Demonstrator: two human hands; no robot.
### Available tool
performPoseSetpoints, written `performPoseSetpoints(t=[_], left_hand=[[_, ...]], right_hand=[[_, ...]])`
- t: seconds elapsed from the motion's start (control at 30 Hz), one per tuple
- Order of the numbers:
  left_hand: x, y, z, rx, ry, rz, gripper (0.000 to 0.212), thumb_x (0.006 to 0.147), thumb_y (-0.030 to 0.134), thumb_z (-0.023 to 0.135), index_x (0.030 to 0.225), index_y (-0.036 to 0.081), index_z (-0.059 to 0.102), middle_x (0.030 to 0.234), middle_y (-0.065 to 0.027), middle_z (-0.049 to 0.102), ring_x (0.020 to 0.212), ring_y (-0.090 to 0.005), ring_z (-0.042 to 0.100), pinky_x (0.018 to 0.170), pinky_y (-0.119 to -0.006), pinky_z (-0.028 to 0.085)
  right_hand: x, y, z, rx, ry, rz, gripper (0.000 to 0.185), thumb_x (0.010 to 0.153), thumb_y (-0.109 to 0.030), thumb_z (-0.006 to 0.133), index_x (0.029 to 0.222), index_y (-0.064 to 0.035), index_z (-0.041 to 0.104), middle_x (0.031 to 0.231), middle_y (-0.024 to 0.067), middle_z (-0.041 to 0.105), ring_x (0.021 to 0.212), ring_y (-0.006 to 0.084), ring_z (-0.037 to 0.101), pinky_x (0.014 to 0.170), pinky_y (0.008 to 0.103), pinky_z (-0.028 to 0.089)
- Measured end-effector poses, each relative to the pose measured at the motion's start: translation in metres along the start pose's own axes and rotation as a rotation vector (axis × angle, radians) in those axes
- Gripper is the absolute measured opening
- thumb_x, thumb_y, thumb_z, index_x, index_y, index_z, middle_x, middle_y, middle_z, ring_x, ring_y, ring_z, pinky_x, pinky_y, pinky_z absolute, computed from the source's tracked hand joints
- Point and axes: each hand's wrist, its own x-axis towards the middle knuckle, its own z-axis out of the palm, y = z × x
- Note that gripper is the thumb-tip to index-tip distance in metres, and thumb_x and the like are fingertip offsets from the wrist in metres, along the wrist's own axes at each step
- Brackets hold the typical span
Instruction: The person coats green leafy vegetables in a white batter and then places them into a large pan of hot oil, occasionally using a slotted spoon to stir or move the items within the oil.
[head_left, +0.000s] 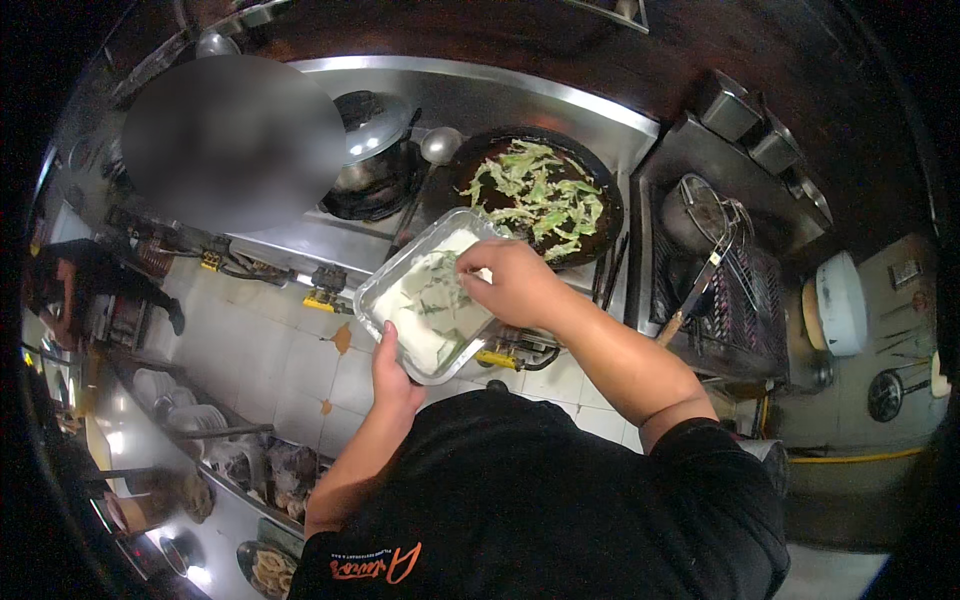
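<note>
My left hand (396, 375) holds a rectangular metal tray (365, 304) by its near left edge, thumb over the rim. Inside the tray lie green leaves (435, 292) in a pale, creamy batter (409, 334). Over the tray's right part, my right hand (499, 281) has its thumb and fingertips pinched together at the leaves; whether something is between them is hard to see. Just beyond the tray stands a wide dark pan (611, 217) on the stove, where battered leafy pieces (540, 187) are spread in dark oil.
Left of the pan are a steel ladle (441, 145) and a lidded pot (375, 172). A grill (739, 307) with a long-handled strainer (705, 259) stands on the right. Yellow-handled valves (499, 360) line the stove front. Stacked plates (196, 420) sit behind at left; a person (90, 277) is farther off.
</note>
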Motion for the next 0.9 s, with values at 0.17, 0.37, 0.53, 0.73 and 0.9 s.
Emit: performPoseSetpoints(t=[0.17,0.37,0.53,0.73,0.9], left_hand=[[0.003,-0.013,-0.011,-0.008,0.009,-0.022,0.060,0.107,0.039,0.046,0.151,0.000,0.035,0.149,-0.0180,0.047,0.136,-0.0344,0.050,0.113,-0.050,0.042],[0.009,-0.024,-0.015,-0.048,-0.031,-0.002,0.062,0.106,0.040,0.046,0.152,0.000,0.033,0.152,-0.0180,0.045,0.138,-0.0347,0.048,0.114,-0.051,0.040],[0.005,-0.028,-0.014,-0.059,0.034,0.043,0.064,0.106,0.042,0.044,0.153,0.000,0.032,0.153,-0.0181,0.045,0.139,-0.0347,0.047,0.116,-0.051,0.039],[-0.010,-0.035,-0.025,-0.113,0.101,0.113,0.065,0.107,0.044,0.043,0.153,0.000,0.032,0.153,-0.0176,0.045,0.139,-0.0343,0.047,0.117,-0.050,0.037],[-0.030,-0.035,-0.024,-0.085,0.170,0.186,0.063,0.107,0.043,0.042,0.152,-0.001,0.033,0.151,-0.0169,0.047,0.138,-0.0325,0.048,0.116,-0.049,0.038]], right_hand=[[0.006,0.019,-0.015,0.032,0.062,0.039,0.019,0.086,-0.014,0.069,0.099,-0.0005,0.073,0.092,0.0177,0.071,0.085,0.0303,0.069,0.079,0.0387,0.054],[0.062,0.042,-0.081,0.167,0.155,0.085,0.014,0.090,-0.012,0.072,0.099,-0.0011,0.073,0.083,0.0025,0.070,0.079,0.0101,0.060,0.075,0.0294,0.051],[0.109,0.052,-0.129,0.076,0.153,0.159,0.014,0.087,-0.013,0.074,0.095,-0.0014,0.072,0.079,0.0010,0.067,0.073,0.0090,0.059,0.068,0.0280,0.050],[0.165,0.150,-0.107,-0.142,0.119,0.154,0.023,0.082,-0.021,0.068,0.094,-0.0032,0.075,0.089,0.0169,0.073,0.085,0.0356,0.071,0.080,0.0442,0.055],[0.181,0.239,-0.043,-0.485,0.077,0.109,0.021,0.085,-0.019,0.062,0.096,-0.0075,0.075,0.098,0.0185,0.073,0.092,0.0410,0.069,0.085,0.0495,0.055]])
